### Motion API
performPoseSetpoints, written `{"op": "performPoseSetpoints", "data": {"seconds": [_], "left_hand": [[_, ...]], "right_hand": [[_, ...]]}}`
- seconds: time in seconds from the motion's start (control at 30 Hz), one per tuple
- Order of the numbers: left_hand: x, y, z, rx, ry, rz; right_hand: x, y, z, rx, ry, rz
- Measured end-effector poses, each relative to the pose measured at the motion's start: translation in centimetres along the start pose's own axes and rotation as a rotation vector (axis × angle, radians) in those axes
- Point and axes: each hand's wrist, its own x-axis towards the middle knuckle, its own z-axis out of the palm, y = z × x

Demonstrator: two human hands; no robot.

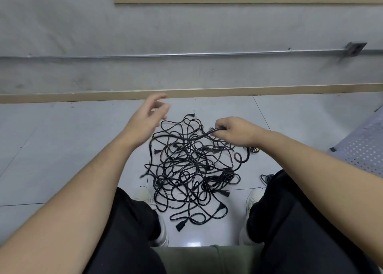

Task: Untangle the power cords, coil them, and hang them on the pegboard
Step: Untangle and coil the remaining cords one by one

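My left hand [145, 118] hovers with fingers loosely spread, holding nothing, above the far left edge of the tangled heap of black rubber power cords [192, 170] on the pale grey tiled floor [62, 149] between my white shoes [251, 199]. My right hand [234, 130] pinches one strand lifted from the heap. At the right edge a white perforated metal pegboard [364, 151] lies cut off; its blurred fingers hide the left hand's far side.
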Motion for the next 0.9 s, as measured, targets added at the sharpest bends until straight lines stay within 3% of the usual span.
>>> {"op": "performPoseSetpoints", "data": {"seconds": [0.13,0.2,0.3,0.4,0.5,0.7,0.77,0.9], "left_hand": [[-0.7,0.5,4.3,0.199,-0.435,-0.042],[-0.7,0.6,6.1,0.373,-0.514,0.01],[-0.1,1.0,5.6,0.503,-0.493,0.079],[0.1,1.5,3.5,0.336,-0.36,0.04],[0.1,0.7,1.5,0.178,-0.154,-0.015],[0.2,0.3,1.2,0.033,0.05,-0.075],[0.1,0.5,1.5,0.018,0.018,-0.05],[-0.4,1.3,3.3,0.066,-0.2,0.014]], "right_hand": [[0.3,-2.2,-0.1,0.012,0.022,-0.054],[0.4,-3.1,-0.4,0.068,0.001,-0.073],[0.1,-2.8,-0.8,0.229,-0.104,-0.051],[-0.7,-0.8,-0.6,0.45,-0.277,-0.03],[-1.0,1.4,-0.3,0.47,-0.351,-0.012],[-0.4,0.1,-0.4,0.4,-0.047,-0.09],[-0.3,-0.6,-0.7,0.408,0.024,-0.101],[-1.0,-2.7,-1.4,0.214,0.005,-0.221]]}}
